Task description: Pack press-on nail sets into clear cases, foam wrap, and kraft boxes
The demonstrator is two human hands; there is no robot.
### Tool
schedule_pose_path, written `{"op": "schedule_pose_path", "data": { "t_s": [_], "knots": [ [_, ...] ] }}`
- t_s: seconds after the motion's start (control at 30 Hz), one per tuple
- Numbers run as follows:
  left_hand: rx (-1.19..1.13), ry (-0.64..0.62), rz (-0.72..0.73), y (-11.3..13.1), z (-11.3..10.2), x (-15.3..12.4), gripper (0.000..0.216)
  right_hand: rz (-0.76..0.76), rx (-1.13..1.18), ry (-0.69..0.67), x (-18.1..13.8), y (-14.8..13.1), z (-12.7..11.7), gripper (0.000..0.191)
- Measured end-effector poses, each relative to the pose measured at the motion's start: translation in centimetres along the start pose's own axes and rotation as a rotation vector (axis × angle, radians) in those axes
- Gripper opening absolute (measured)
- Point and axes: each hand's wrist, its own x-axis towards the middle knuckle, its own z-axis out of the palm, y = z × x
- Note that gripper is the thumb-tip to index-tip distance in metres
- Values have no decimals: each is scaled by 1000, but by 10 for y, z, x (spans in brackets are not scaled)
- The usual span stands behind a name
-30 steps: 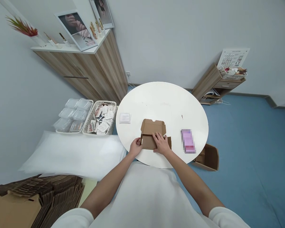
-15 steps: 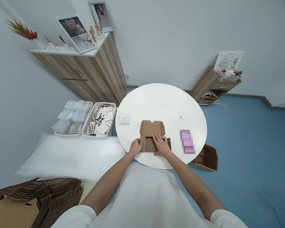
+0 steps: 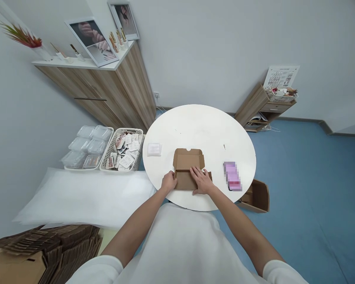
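Observation:
A brown cardboard mailer box [image 3: 185, 181] lies on the round white table [image 3: 195, 122], its flapped lid folded back away from me. My left hand [image 3: 168, 182] grips the box's left side, fingers closed at the edge. Fingers stretched out, my right hand [image 3: 201, 181] rests over the right part of the box, covering some of its side wall. The box's inside shows bare cardboard. A small clear packet with a white label [image 3: 154, 149] lies left of the box, and a blurred purple phone-shaped thing [image 3: 232, 176] lies to the right.
Left of the table stand a basket of cards [image 3: 126, 157] and a tray of clear plastic packs [image 3: 87, 146], with white sheets [image 3: 85, 197] nearer me. Flattened cardboard boxes [image 3: 62, 252] are stacked lower left. An open carton [image 3: 258, 195] sits on the floor at right.
The left inner flap that lay over the box's floor no longer shows there. My left hand stays at that edge, and my right hand has hardly moved. The view has shifted slightly.

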Motion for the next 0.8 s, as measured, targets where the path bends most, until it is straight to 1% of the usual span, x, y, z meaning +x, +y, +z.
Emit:
{"op": "schedule_pose_path", "data": {
  "t_s": [0.17, 0.27, 0.33, 0.43, 0.47, 0.5, 0.6, 0.7, 0.8],
  "knots": [
    [80, 18, 11, 3, 1, 1, 13, 32, -22, 18, -6, 4, -2, 122],
    [42, 22, 46, 3, 3, -3, 17, 64, -36, 30, -10, 6, -1, 119],
    [6, 57, 115, 2, 4, -10, 29, 83, -37, 24, -10, 7, 0, 117],
    [65, 128, 259, -1, -1, -22, 67, 92, -31, 18, -10, 6, 0, 117],
    [124, 116, 299, -1, -5, -25, 81, 90, -30, 19, -9, 6, 0, 117],
    [193, 79, 330, 0, -9, -28, 92, 88, -29, 19, -9, 6, 0, 117],
    [384, -85, 347, 8, -21, -26, 112, 86, -32, 20, -8, 7, 0, 117],
    [464, -172, 305, 17, -28, -17, 116, 79, -30, 18, -6, 8, -1, 117],
    [445, -197, 262, 21, -28, -10, 113, 79, -19, 12, -6, 9, -2, 117]
  ]
}}
